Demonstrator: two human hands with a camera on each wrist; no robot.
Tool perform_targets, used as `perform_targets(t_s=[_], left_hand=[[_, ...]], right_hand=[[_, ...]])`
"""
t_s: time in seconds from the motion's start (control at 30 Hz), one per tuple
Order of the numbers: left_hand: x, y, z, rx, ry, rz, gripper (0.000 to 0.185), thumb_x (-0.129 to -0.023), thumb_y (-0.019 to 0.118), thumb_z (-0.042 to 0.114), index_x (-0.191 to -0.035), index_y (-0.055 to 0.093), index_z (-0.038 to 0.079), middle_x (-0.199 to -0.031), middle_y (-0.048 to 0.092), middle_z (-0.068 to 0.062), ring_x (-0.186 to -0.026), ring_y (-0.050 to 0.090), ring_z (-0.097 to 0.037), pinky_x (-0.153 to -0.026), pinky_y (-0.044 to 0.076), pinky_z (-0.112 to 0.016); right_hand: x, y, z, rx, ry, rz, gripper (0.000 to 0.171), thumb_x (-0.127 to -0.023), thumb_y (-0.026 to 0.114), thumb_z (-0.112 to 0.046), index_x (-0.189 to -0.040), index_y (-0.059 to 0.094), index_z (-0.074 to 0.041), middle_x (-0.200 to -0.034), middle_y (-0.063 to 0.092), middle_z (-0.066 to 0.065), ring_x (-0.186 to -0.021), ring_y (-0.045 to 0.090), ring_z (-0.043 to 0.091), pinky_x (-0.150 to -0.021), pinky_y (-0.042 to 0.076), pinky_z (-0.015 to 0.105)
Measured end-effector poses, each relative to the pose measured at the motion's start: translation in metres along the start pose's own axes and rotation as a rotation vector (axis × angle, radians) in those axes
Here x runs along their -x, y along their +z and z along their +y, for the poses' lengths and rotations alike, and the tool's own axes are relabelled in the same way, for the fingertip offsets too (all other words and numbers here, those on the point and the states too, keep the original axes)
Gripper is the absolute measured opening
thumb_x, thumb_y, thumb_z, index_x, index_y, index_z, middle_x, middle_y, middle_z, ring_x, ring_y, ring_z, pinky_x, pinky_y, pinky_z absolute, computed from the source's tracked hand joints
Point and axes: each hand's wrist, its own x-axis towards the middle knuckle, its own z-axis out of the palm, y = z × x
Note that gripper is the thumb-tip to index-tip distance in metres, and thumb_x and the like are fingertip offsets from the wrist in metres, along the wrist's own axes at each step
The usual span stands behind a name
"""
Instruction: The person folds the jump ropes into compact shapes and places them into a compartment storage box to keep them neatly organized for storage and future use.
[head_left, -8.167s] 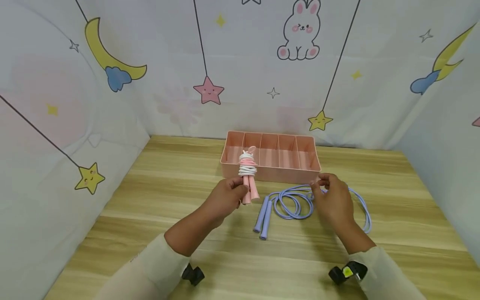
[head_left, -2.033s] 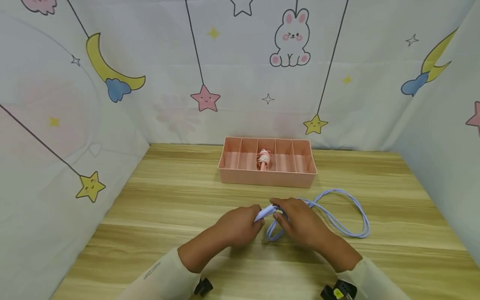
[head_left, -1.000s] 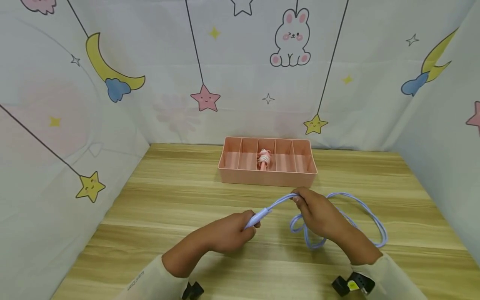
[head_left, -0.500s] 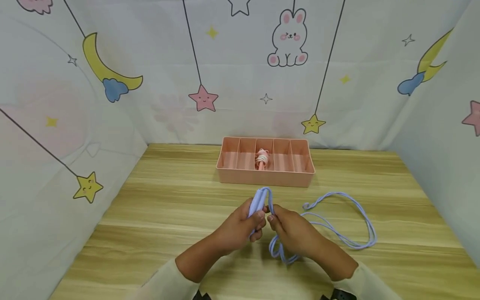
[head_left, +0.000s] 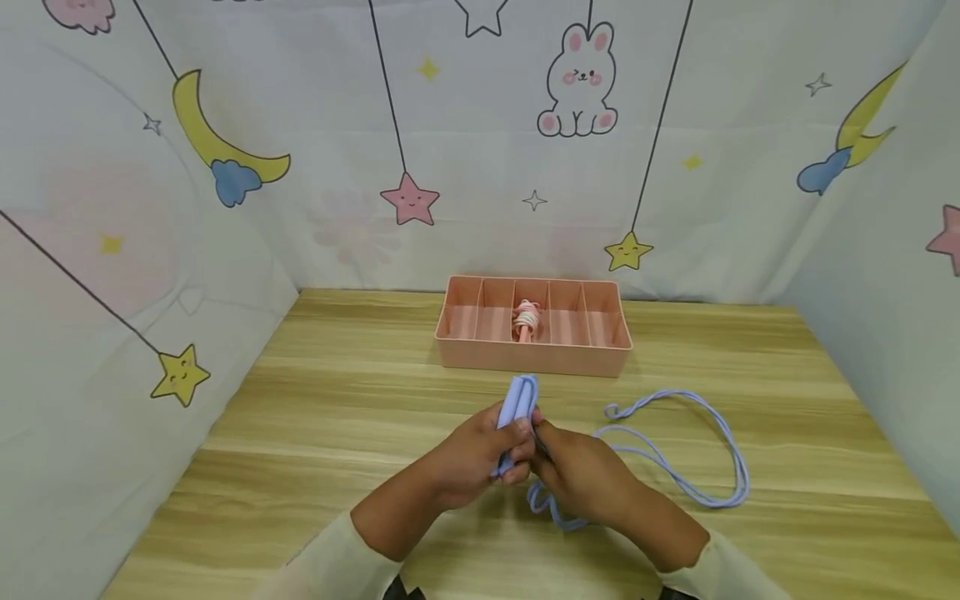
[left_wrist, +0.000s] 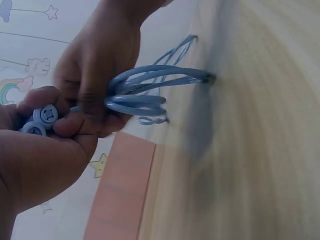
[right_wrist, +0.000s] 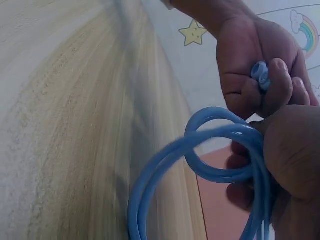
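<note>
My left hand (head_left: 504, 450) grips the two lilac handles (head_left: 519, 402) of a jump rope, holding them upright side by side. My right hand (head_left: 553, 462) presses against it from the right and pinches several loops of the lilac rope (head_left: 705, 487) just below the handles. The remaining rope trails loose over the table to the right. In the left wrist view the handle ends (left_wrist: 42, 117) poke out of my left fist, with the bunched rope (left_wrist: 150, 90) beside them. In the right wrist view the rope (right_wrist: 215, 145) curls in front of my right hand (right_wrist: 295, 165).
A pink divided tray (head_left: 532, 360) stands at the back middle of the wooden table (head_left: 337, 400). A wound pink-and-white jump rope (head_left: 527, 321) lies in its middle compartment. Printed fabric walls close in the left, back and right sides.
The pink rope, earlier in my left hand, now lies in the tray. In the last second my right hand came back against the handles with the lilac rope, and the loose loop shifted.
</note>
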Motion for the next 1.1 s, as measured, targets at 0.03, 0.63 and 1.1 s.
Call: perform_targets(t_s=[0.03, 0.63, 1.1], left_hand=[[0.001, -0.001, 0.003, -0.008, 0.01, -0.004, 0.018, -0.113, 0.037, 0.017, -0.124, 0.04, 0.003, -0.08, 0.04, -0.001, -0.064, 0.039, -0.011, -0.058, 0.038, -0.023], [0.006, -0.002, 0.015, -0.059, 0.101, 0.026, 0.013, -0.113, 0.037, 0.019, -0.118, 0.039, 0.007, -0.079, 0.038, 0.0, -0.064, 0.042, -0.013, -0.066, 0.04, -0.026], [-0.007, -0.006, 0.011, -0.422, 0.148, 0.335, 0.017, -0.111, 0.041, 0.016, -0.114, 0.045, 0.0, -0.075, 0.043, -0.004, -0.06, 0.044, -0.016, -0.057, 0.039, -0.028]], right_hand=[[0.001, 0.0, 0.001, -0.003, 0.017, -0.01, 0.025, -0.1, 0.068, -0.02, -0.12, 0.062, -0.006, -0.102, 0.071, 0.002, -0.085, 0.068, 0.015, -0.068, 0.056, 0.035], [0.008, -0.02, 0.01, -0.239, 0.182, 0.044, 0.063, -0.1, 0.062, -0.009, -0.155, 0.034, -0.004, -0.151, 0.049, 0.018, -0.137, 0.048, 0.039, -0.106, 0.042, 0.058], [0.007, -0.004, -0.013, -0.334, 0.19, -0.192, 0.024, -0.112, 0.044, -0.024, -0.123, 0.053, -0.005, -0.067, 0.044, -0.01, -0.053, 0.041, 0.003, -0.053, 0.045, 0.025]])
